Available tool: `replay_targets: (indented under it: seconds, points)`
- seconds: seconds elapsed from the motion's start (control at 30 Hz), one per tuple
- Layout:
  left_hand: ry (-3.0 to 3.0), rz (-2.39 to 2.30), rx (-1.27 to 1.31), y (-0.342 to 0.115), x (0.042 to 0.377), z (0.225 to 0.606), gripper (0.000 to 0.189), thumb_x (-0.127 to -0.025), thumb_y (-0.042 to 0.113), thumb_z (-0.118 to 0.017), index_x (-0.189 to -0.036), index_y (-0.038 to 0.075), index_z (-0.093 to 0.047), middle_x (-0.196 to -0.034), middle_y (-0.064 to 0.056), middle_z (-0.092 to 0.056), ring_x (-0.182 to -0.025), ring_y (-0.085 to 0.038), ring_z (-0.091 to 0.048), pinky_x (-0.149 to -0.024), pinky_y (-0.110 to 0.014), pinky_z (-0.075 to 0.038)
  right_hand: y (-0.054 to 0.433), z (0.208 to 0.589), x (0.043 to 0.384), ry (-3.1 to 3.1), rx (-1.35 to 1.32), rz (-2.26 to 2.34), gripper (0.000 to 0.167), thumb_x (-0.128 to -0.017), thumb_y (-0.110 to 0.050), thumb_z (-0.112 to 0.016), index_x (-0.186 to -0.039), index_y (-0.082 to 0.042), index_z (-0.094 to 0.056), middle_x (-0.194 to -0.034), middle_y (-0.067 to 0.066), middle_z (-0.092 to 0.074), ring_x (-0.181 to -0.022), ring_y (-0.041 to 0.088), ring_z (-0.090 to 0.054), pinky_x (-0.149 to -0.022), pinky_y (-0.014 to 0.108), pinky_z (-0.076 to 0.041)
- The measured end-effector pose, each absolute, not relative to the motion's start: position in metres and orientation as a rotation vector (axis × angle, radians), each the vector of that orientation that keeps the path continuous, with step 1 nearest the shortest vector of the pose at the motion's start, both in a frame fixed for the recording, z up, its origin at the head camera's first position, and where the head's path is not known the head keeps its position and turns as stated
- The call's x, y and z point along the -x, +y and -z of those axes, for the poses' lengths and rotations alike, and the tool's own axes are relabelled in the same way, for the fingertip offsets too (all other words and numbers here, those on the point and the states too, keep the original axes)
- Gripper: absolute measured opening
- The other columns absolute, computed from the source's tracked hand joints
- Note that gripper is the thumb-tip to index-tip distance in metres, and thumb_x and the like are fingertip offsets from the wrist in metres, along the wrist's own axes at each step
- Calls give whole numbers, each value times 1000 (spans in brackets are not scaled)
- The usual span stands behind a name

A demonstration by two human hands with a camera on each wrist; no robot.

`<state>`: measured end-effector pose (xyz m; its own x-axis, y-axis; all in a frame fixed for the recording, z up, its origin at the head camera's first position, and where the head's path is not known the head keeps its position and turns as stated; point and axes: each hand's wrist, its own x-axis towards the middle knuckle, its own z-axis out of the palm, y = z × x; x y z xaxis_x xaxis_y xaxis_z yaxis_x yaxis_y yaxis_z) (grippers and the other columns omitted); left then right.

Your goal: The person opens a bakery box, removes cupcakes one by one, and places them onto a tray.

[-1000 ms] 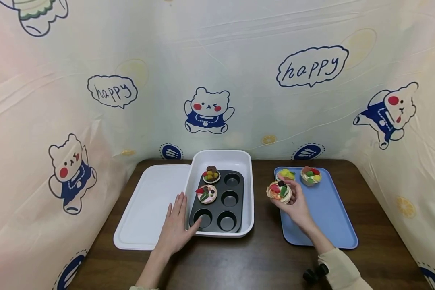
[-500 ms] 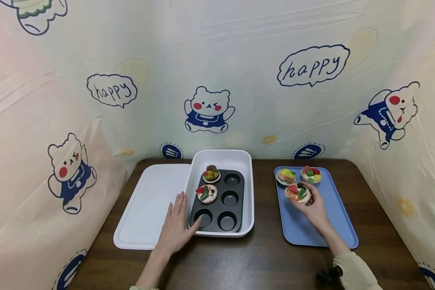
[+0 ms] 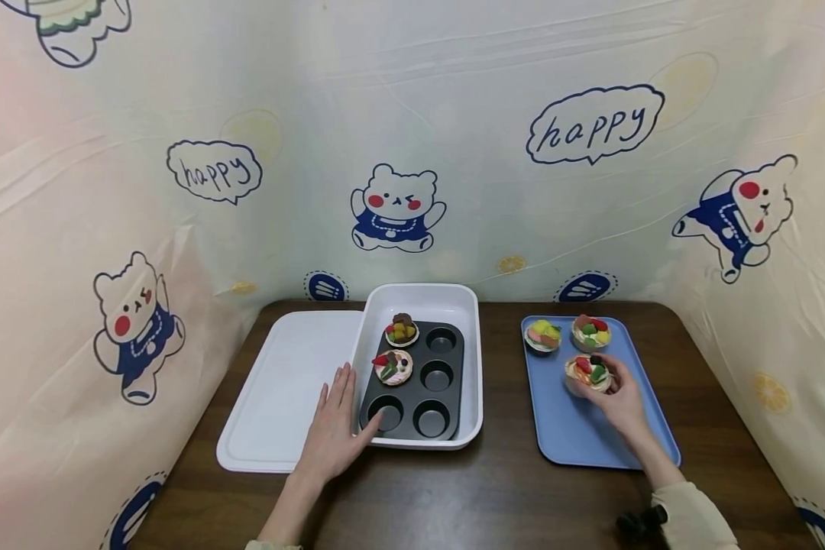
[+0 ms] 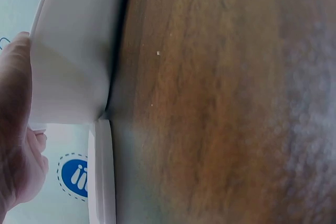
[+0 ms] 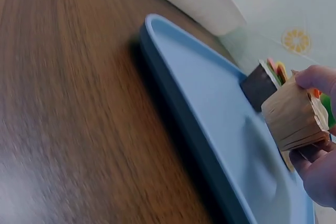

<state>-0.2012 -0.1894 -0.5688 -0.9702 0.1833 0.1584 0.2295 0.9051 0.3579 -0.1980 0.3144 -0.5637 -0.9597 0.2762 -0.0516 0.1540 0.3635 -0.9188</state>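
Note:
My right hand (image 3: 622, 401) grips a cupcake (image 3: 587, 373) with red, green and black toppings, close over the blue tray (image 3: 577, 439). In the right wrist view its pale paper cup (image 5: 294, 114) shows, tilted between thumb and fingers. Two more cupcakes are at the tray's far end: one yellow and pink (image 3: 542, 336), one with red and green pieces (image 3: 590, 333). My left hand (image 3: 333, 428) lies with straight fingers on the near left rim of the white bin (image 3: 477, 367). Inside the bin is a dark muffin pan (image 3: 447, 382), its left column holding a brown-topped cupcake (image 3: 402, 331) and a pink one (image 3: 393, 367).
A flat white lid or board (image 3: 275, 405) lies left of the bin, partly behind my left hand. The brown wooden table (image 3: 440, 496) carries everything, with a strip of it between bin and blue tray. A printed curtain (image 3: 481, 206) stands behind the table.
My right hand has carried the cupcake rightward and slightly nearer, from the blue tray's left edge to above its middle. The left hand has stayed put.

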Motion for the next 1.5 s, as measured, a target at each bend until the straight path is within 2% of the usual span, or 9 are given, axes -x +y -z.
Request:
replay_targets:
  seconds: [0.13, 0.2, 0.23, 0.37, 0.47, 0.63, 0.77, 1.03, 1.5]
  points:
    - [-2942, 581, 328, -189, 201, 569, 105, -98, 61, -69, -173, 1, -26, -185, -15, -21, -173, -36, -20, -140, -62, -19, 321, 565, 198, -2514, 430, -1607, 79, -101, -10, -79, -164, 6, -36, -161, 32, -46, -133, 11, -55, -86, -8, -32]
    - [-2937, 581, 331, -189, 201, 568, 105, -98, 61, -69, -173, 1, -27, -185, -15, -21, -173, -36, -21, -140, -63, -20, 323, 565, 198, -2531, 470, -1595, 80, -102, -12, -79, -166, 5, -34, -164, 32, -43, -145, 33, -49, -87, -6, -30]
    - [-2935, 580, 332, -189, 201, 568, 105, -98, 61, -69, -173, 1, -27, -185, -15, -21, -173, -36, -21, -140, -63, -21, 325, 565, 198, -2534, 481, -1589, 80, -102, -13, -79, -166, 5, -34, -165, 32, -42, -149, 39, -46, -88, -5, -30]
    - [-2931, 568, 331, -189, 201, 569, 104, -98, 62, -69, -173, 1, -28, -185, -15, -22, -173, -36, -21, -139, -64, -23, 331, 565, 198, -2564, 509, -1543, 82, -102, -17, -79, -167, 3, -33, -165, 32, -42, -149, 43, -46, -105, 16, -41]
    - [-2934, 573, 328, -189, 201, 569, 104, -98, 61, -68, -173, 1, -28, -185, -15, -21, -173, -36, -21, -139, -63, -22, 334, 566, 198, -2578, 511, -1511, 83, -102, -20, -80, -167, 2, -34, -165, 31, -43, -148, 43, -46, -108, 28, -43]
    - [-2937, 589, 324, -189, 201, 569, 104, -99, 60, -69, -173, 1, -27, -185, -15, -21, -173, -36, -20, -140, -63, -20, 337, 570, 197, -2552, 493, -1486, 81, -100, -18, -81, -165, 3, -37, -162, 31, -46, -143, 40, -49, -94, 7, -34]
    - [-2931, 594, 326, -189, 201, 568, 103, -99, 59, -69, -173, 1, -27, -185, -15, -21, -173, -37, -21, -139, -64, -20, 338, 572, 198, -2538, 467, -1447, 79, -100, -17, -82, -163, 4, -40, -159, 31, -49, -135, 34, -51, -85, -2, -30]
    - [-2925, 602, 323, -189, 200, 570, 102, -99, 59, -69, -173, 0, -28, -185, -15, -22, -172, -37, -22, -139, -64, -23, 341, 578, 200, -2551, 456, -1448, 82, -101, -22, -82, -165, 3, -37, -160, 32, -48, -136, 37, -51, -83, -3, -30]
    - [-2928, 623, 321, -189, 200, 571, 103, -99, 59, -69, -173, 1, -26, -185, -15, -21, -173, -36, -20, -140, -62, -18, 341, 578, 200, -2584, 468, -1456, 86, -102, -27, -81, -167, 2, -32, -162, 32, -44, -143, 43, -49, -86, 1, -29]
